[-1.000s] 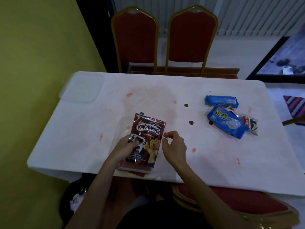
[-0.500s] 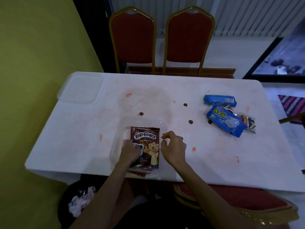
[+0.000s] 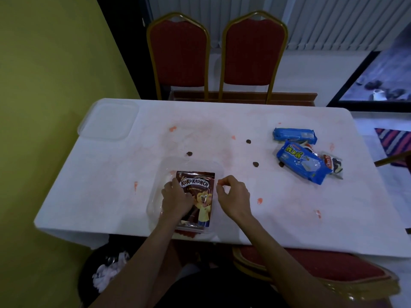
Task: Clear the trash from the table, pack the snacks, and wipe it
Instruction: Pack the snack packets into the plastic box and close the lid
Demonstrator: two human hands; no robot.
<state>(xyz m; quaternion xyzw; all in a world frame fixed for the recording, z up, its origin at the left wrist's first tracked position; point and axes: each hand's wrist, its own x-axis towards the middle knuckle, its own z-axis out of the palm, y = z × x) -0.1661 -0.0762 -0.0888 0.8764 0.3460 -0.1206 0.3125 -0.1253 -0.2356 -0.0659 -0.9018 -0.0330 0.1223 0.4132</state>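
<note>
One pouch (image 3: pixel 200 187) now deeper in container (image 3: pixel 193 164)

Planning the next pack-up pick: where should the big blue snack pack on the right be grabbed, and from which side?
Probably mid-body, across its short width, from above. The big blue snack pack lies flat and diagonal, its far end by the other blue pack and its right edge crowded by a small wrapper. Its near long edge is mostly clear, so bring the grip in there.

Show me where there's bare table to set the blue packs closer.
Widest free patch, stains only: near right, between the right hand and the table edge, below the blue packs. Also the left strip between lid and container. Crowded: the far-right cluster, and the middle with its crumbs.
</note>
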